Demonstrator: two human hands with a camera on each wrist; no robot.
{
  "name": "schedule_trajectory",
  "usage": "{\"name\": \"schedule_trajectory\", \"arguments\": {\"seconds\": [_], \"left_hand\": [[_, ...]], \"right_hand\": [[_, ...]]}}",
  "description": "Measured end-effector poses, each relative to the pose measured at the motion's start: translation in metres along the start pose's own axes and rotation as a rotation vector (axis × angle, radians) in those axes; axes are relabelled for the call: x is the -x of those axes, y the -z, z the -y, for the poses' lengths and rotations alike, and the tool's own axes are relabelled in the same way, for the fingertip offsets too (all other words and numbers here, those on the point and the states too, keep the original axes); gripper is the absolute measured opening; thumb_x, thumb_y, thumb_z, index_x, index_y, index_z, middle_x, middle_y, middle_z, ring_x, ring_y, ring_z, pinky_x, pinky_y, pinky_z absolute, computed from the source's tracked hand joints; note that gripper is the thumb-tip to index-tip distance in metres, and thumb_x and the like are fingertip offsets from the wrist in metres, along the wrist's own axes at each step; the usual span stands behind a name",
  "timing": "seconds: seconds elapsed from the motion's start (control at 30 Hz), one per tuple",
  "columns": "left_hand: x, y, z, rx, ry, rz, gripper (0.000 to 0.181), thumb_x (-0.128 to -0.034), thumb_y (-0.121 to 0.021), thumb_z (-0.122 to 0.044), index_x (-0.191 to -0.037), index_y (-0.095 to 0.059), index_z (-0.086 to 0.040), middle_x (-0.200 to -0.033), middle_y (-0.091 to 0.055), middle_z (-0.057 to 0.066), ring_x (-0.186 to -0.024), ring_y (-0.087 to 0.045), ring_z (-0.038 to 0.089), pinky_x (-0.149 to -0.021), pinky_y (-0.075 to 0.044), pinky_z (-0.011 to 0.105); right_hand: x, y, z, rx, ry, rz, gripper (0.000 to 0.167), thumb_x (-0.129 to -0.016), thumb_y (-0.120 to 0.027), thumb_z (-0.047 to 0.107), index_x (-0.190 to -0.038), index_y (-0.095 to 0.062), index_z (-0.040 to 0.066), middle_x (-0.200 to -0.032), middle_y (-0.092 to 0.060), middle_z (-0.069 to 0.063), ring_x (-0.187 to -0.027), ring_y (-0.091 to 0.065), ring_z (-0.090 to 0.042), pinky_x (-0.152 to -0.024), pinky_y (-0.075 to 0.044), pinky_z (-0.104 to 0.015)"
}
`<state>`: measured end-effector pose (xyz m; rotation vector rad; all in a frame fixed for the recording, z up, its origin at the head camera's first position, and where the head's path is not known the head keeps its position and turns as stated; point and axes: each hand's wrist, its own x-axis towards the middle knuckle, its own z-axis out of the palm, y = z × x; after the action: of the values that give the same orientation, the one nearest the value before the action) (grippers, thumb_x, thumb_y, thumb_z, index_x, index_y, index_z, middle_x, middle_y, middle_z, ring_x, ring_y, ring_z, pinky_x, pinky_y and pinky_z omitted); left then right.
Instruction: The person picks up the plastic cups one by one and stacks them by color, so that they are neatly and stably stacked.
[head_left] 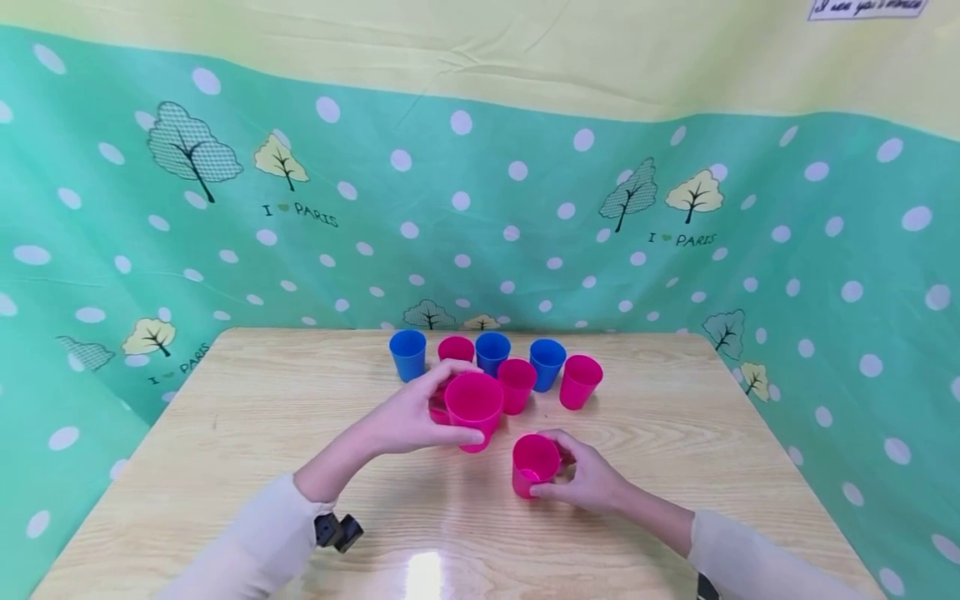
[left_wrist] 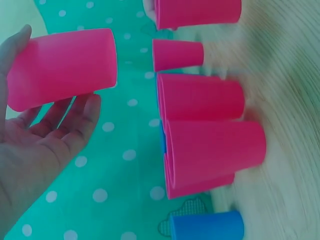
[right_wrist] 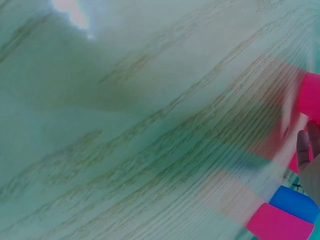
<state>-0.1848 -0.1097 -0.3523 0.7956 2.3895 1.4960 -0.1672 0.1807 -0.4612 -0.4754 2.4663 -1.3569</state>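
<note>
My left hand [head_left: 416, 417] holds a pink cup [head_left: 476, 412] upright between thumb and fingers. In the left wrist view that cup [left_wrist: 65, 67] is well off the table. My right hand [head_left: 588, 475] grips the side of a second pink cup [head_left: 525, 475], lower and nearer the front; whether its base touches the table I cannot tell. Only the fingers [right_wrist: 303, 150] and part of that cup [right_wrist: 310, 97] show at the right wrist view's edge. Just behind the left hand's cup stands another pink cup [head_left: 438, 410], mostly hidden.
Farther back on the wooden table [head_left: 300, 392] stand blue cups [head_left: 408, 357] [head_left: 492, 352] [head_left: 547, 364] and pink cups [head_left: 456, 348] [head_left: 517, 386] [head_left: 581, 382], all upright. A dotted green cloth [head_left: 450, 225] hangs behind the table and along its sides.
</note>
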Motion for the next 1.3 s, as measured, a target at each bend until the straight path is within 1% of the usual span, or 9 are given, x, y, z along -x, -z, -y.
{"name": "schedule_trajectory", "arguments": {"seconds": [0.17, 0.37, 0.47, 0.6, 0.77, 0.9, 1.0, 1.17, 1.3], "left_hand": [[-0.007, -0.008, -0.003, 0.014, -0.016, 0.008, 0.069, -0.0702, -0.082, -0.031, -0.128, -0.043, -0.027, -0.118, -0.058, -0.005, -0.108, -0.057, 0.016, -0.084, -0.052, 0.032], [-0.014, -0.020, -0.007, 0.058, -0.027, 0.069, 0.068, -0.0714, -0.081, -0.027, -0.127, -0.042, -0.028, -0.116, -0.058, -0.005, -0.107, -0.056, 0.017, -0.082, -0.054, 0.038], [-0.018, -0.027, -0.009, 0.059, -0.036, 0.095, 0.068, -0.0717, -0.081, -0.028, -0.128, -0.042, -0.028, -0.116, -0.059, -0.007, -0.107, -0.057, 0.015, -0.083, -0.054, 0.036], [-0.022, -0.037, -0.010, 0.032, -0.042, 0.115, 0.069, -0.0722, -0.080, -0.032, -0.129, -0.041, -0.028, -0.115, -0.060, -0.010, -0.107, -0.058, 0.010, -0.084, -0.053, 0.030], [-0.025, -0.051, -0.008, 0.025, -0.030, 0.124, 0.070, -0.0716, -0.080, -0.034, -0.129, -0.041, -0.029, -0.115, -0.059, -0.012, -0.107, -0.056, 0.008, -0.086, -0.051, 0.030], [-0.028, -0.063, -0.004, 0.015, -0.041, 0.133, 0.070, -0.0717, -0.080, -0.033, -0.129, -0.041, -0.029, -0.116, -0.058, -0.012, -0.108, -0.055, 0.006, -0.087, -0.050, 0.027], [-0.028, -0.071, 0.001, 0.025, -0.055, 0.132, 0.071, -0.0725, -0.080, -0.031, -0.130, -0.039, -0.027, -0.118, -0.057, -0.011, -0.108, -0.054, 0.006, -0.086, -0.051, 0.027], [-0.029, -0.079, 0.006, 0.063, -0.074, 0.104, 0.070, -0.0739, -0.079, -0.028, -0.131, -0.039, -0.024, -0.119, -0.057, -0.009, -0.108, -0.055, 0.006, -0.086, -0.051, 0.026], [-0.030, -0.082, 0.007, 0.050, -0.076, 0.105, 0.070, -0.0734, -0.080, -0.029, -0.130, -0.039, -0.024, -0.120, -0.056, -0.010, -0.108, -0.055, 0.006, -0.085, -0.050, 0.022]], "right_hand": [[0.001, 0.001, 0.000, -0.008, 0.008, 0.003, 0.065, -0.072, -0.080, 0.034, -0.128, -0.048, 0.025, -0.115, -0.060, 0.006, -0.101, -0.056, -0.018, -0.080, -0.052, -0.032], [0.001, 0.002, -0.002, -0.005, 0.014, 0.012, 0.066, -0.071, -0.080, 0.038, -0.128, -0.048, 0.026, -0.116, -0.060, 0.005, -0.101, -0.056, -0.019, -0.079, -0.052, -0.031], [0.000, 0.002, -0.003, -0.005, 0.018, 0.015, 0.066, -0.072, -0.079, 0.038, -0.128, -0.047, 0.028, -0.116, -0.060, 0.005, -0.100, -0.056, -0.019, -0.079, -0.052, -0.032], [0.001, 0.002, -0.003, 0.010, 0.036, 0.018, 0.064, -0.072, -0.079, 0.038, -0.127, -0.047, 0.030, -0.115, -0.060, 0.007, -0.097, -0.056, -0.017, -0.077, -0.052, -0.031], [0.002, 0.003, -0.005, 0.035, 0.078, 0.015, 0.062, -0.073, -0.079, 0.036, -0.126, -0.047, 0.031, -0.111, -0.060, 0.008, -0.092, -0.057, -0.016, -0.074, -0.052, -0.029], [0.002, 0.003, -0.005, 0.042, 0.102, 0.007, 0.059, -0.074, -0.079, 0.031, -0.125, -0.049, 0.025, -0.109, -0.061, 0.006, -0.089, -0.056, -0.012, -0.074, -0.050, -0.025], [0.002, 0.002, -0.004, 0.044, 0.095, 0.009, 0.056, -0.075, -0.078, 0.026, -0.123, -0.051, 0.020, -0.108, -0.062, 0.004, -0.088, -0.055, -0.009, -0.074, -0.049, -0.022], [0.002, 0.001, -0.003, 0.042, 0.100, 0.013, 0.054, -0.075, -0.078, 0.020, -0.122, -0.051, 0.015, -0.107, -0.063, -0.001, -0.085, -0.055, -0.009, -0.073, -0.050, -0.023], [0.003, 0.002, -0.001, 0.039, 0.098, 0.009, 0.055, -0.075, -0.078, 0.023, -0.122, -0.052, 0.017, -0.108, -0.063, 0.002, -0.087, -0.055, -0.008, -0.073, -0.050, -0.022]]}}
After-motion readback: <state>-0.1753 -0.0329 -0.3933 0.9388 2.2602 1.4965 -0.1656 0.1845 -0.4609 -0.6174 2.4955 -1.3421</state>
